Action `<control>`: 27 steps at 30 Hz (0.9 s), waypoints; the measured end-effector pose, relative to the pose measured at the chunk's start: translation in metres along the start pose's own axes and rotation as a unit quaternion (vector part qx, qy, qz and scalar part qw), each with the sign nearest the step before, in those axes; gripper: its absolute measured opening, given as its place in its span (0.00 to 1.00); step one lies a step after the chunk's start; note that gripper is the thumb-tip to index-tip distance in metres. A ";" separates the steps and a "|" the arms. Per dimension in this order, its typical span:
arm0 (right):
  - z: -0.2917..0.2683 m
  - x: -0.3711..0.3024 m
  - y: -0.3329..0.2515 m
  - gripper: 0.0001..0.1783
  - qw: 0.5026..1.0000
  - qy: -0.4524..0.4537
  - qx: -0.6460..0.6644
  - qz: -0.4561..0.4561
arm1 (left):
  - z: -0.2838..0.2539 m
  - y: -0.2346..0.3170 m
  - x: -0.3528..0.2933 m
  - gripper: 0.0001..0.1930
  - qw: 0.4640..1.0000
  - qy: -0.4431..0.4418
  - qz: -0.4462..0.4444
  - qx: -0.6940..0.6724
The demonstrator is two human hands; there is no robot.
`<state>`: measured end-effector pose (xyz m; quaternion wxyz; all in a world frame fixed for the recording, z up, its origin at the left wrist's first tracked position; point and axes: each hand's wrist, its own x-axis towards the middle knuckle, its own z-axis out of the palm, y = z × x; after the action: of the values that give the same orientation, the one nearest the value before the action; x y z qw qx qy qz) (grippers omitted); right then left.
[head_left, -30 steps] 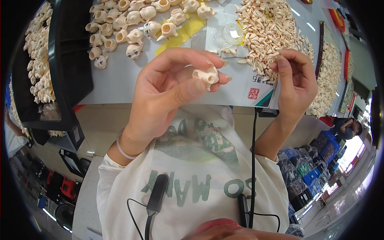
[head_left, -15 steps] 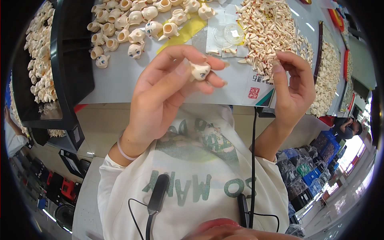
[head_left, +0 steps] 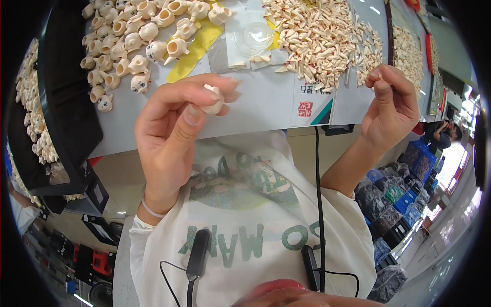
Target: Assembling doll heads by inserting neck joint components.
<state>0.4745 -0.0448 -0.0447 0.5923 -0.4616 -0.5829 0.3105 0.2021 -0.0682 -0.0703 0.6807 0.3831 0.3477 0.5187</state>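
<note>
Between the thumb and fingers of my left hand (head_left: 171,125) is a small cream doll head (head_left: 214,100), raised above the table's near edge. Its painted face is turned out of sight. My right hand (head_left: 393,105) is closed in a pinch at the right, by the edge of a big heap of small pointed cream pieces (head_left: 317,41), some red-tipped. Whatever its fingertips hold is too small to make out. At the upper left lie many hollow doll heads (head_left: 148,31), a few with blue painted eyes showing.
A clear round dish (head_left: 257,36) and yellow tape (head_left: 194,53) lie between heads and heap. A black rack (head_left: 71,102) with more heads stands left. A black cable (head_left: 318,169) hangs before me. Bagged crates (head_left: 394,204) stand on the right, and a person (head_left: 450,132) is beyond.
My left hand has turned the doll head so its painted eye no longer shows. My right hand's fingers have drawn together at the heap's right side. The whole view has shifted somewhat.
</note>
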 end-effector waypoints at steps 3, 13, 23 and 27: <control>0.000 0.000 0.003 0.12 0.999 0.001 -0.042 -0.025 | 0.007 0.003 0.000 0.12 1.000 0.006 -0.008 0.015; 0.072 0.015 0.012 0.10 0.990 -0.107 -0.067 -0.056 | -0.010 -0.012 -0.003 0.12 0.990 -0.115 0.078 -0.007; 0.091 0.016 0.005 0.15 0.909 -0.136 -0.337 -0.203 | 0.000 -0.003 -0.007 0.15 0.999 -0.038 -0.019 -0.029; 0.092 0.020 0.006 0.15 0.883 -0.150 -0.369 -0.248 | -0.005 -0.006 -0.002 0.16 0.998 -0.067 0.018 0.002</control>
<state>0.3884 -0.0073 -0.0517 0.3420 -0.4349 -0.8328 -0.0192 0.1995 -0.0704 -0.0776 0.6921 0.4252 0.2952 0.5030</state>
